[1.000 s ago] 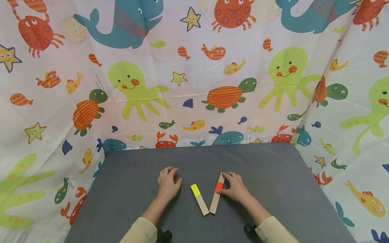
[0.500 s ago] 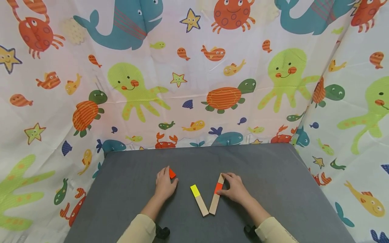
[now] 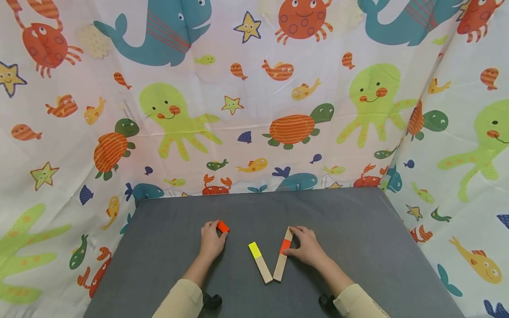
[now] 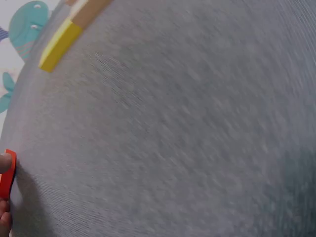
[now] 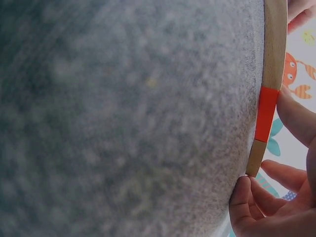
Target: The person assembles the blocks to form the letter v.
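In the head view my left hand (image 3: 212,240) pinches a small orange-red block (image 3: 223,226) between thumb and fingers, left of the other blocks. The left wrist view shows the same orange-red block (image 4: 7,174) at its edge, with fingertips around it. My right hand (image 3: 308,247) holds the upper part of a slanted row: a short plain wood block (image 3: 289,234), a red block (image 3: 285,246) and a long plain wood block (image 3: 280,268). Seen from the right wrist, the thumb touches near the red block (image 5: 266,114) while curled fingers meet the plain end block (image 5: 255,157).
A yellow block (image 3: 254,250) and a long plain wood block (image 3: 264,270) form a second slanted row, meeting the first at the bottom in a V. Grey cloth covers the table (image 3: 338,212). A sea-animal curtain (image 3: 246,123) hangs behind it and along both sides.
My left hand has moved a little leftward with the orange-red block, which now shows more fully. My right hand and both rows of blocks have stayed in place.
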`<state>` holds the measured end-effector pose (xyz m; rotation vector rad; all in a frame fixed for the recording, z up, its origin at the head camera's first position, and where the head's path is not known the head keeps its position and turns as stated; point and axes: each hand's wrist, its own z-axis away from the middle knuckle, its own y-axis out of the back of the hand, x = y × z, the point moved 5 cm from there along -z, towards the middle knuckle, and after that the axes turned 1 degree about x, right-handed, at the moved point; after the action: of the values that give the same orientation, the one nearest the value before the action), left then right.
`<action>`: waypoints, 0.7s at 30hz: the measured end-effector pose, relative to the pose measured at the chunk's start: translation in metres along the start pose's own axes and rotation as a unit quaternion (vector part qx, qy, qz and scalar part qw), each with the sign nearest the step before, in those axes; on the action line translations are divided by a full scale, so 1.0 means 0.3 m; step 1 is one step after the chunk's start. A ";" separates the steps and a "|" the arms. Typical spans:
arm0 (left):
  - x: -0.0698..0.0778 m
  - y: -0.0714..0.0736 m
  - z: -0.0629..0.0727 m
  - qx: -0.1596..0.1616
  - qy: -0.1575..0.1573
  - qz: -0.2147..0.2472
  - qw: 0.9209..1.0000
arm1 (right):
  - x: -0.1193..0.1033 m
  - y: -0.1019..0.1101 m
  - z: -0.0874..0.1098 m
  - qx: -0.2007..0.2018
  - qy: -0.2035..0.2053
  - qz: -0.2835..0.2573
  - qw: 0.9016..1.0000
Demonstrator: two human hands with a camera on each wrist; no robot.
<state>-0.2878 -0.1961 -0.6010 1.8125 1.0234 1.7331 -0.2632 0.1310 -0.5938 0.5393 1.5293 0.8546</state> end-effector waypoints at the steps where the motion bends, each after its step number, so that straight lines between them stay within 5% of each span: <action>1: -0.001 0.003 -0.001 0.000 0.006 0.009 1.000 | -0.001 0.000 0.000 0.000 0.001 0.000 1.000; 12: 0.001 0.008 0.000 -0.018 0.039 0.054 0.998 | -0.001 -0.003 0.004 -0.001 0.006 -0.003 1.000; 21: 0.033 0.000 0.014 -0.021 0.018 0.078 0.997 | 0.006 -0.010 0.001 0.000 0.001 -0.002 1.000</action>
<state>-0.2842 -0.1880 -0.5949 1.8859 0.8722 1.8701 -0.2627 0.1306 -0.5972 0.5363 1.5321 0.8522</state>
